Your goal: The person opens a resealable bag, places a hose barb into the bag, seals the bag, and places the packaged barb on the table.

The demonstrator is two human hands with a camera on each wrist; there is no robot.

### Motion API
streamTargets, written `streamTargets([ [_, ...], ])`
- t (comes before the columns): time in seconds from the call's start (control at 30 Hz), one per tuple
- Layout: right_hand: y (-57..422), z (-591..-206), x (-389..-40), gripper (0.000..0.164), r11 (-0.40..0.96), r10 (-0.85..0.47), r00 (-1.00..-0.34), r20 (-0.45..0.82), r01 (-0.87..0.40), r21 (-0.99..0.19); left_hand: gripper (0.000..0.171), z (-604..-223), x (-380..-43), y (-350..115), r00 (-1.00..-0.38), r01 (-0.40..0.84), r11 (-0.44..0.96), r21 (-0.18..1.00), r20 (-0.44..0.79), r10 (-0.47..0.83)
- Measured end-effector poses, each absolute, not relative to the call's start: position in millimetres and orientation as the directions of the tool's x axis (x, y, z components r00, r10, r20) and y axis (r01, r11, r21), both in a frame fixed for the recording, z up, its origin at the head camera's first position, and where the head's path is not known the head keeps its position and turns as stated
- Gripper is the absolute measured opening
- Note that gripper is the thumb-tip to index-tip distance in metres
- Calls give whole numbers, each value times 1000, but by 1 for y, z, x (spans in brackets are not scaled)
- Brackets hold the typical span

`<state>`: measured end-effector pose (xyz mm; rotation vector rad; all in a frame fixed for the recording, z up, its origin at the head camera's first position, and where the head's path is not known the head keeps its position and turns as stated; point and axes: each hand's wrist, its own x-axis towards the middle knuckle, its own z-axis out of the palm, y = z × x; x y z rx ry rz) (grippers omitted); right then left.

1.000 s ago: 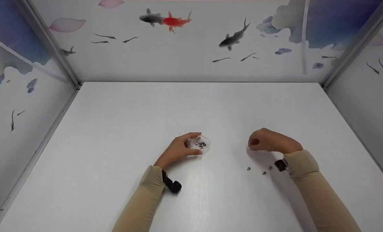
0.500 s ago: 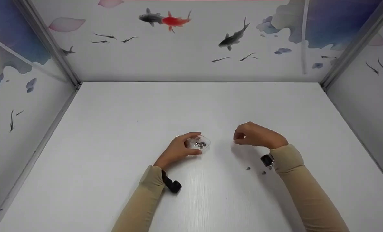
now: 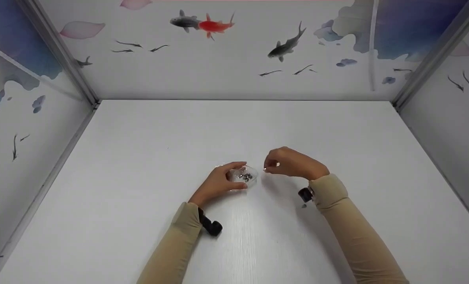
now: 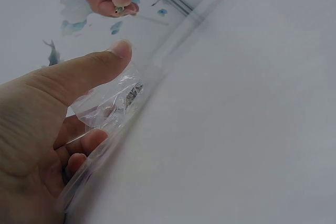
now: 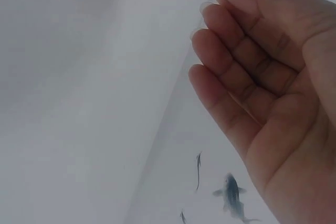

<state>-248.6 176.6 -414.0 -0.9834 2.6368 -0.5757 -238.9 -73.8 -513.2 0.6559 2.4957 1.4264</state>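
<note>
My left hand [image 3: 214, 181] grips a clear plastic bag [image 4: 100, 111] low over the white table, thumb on one side of its mouth and fingers on the other. The bag's mouth faces right, and several small shiny metal pieces [image 3: 247, 178] lie inside. Just right of the mouth, my right hand [image 3: 293, 161] pinches one small metal piece [image 4: 119, 10] between thumb and index finger. In the right wrist view its other fingers [image 5: 220, 82] are bent loosely, and the pinched piece is hidden.
One loose metal piece [image 3: 304, 206] lies on the white table [image 3: 147, 157], close to the black wrist camera [image 3: 305, 194] on my right arm. Printed panels [image 3: 234, 75] with fish wall the table at the back and both sides.
My right hand has moved left across the table to beside the bag's mouth, carrying the metal piece. Its forearm now covers two loose pieces seen before. The left hand has stayed still.
</note>
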Motion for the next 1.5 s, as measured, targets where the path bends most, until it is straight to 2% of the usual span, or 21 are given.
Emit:
streamTargets([
  [0.23,161,-415,-251,13,651,-698,-715,-48,-605,-458,66,-510,-238,-75,-882,280,448,849,43,469],
  [0.93,144,-419,-254,15,605,-739,-674,-21,-649,-462,64,-508,-236,-74,-884,258,440,860,26,466],
  [1.2,149,-417,-252,15,623,-732,-679,-50,-638,-452,65,-509,-237,-74,-885,262,453,852,25,464],
  [1.5,173,-410,-244,18,680,-681,-723,-122,-560,-473,65,-509,-236,-74,-885,259,433,863,31,465],
])
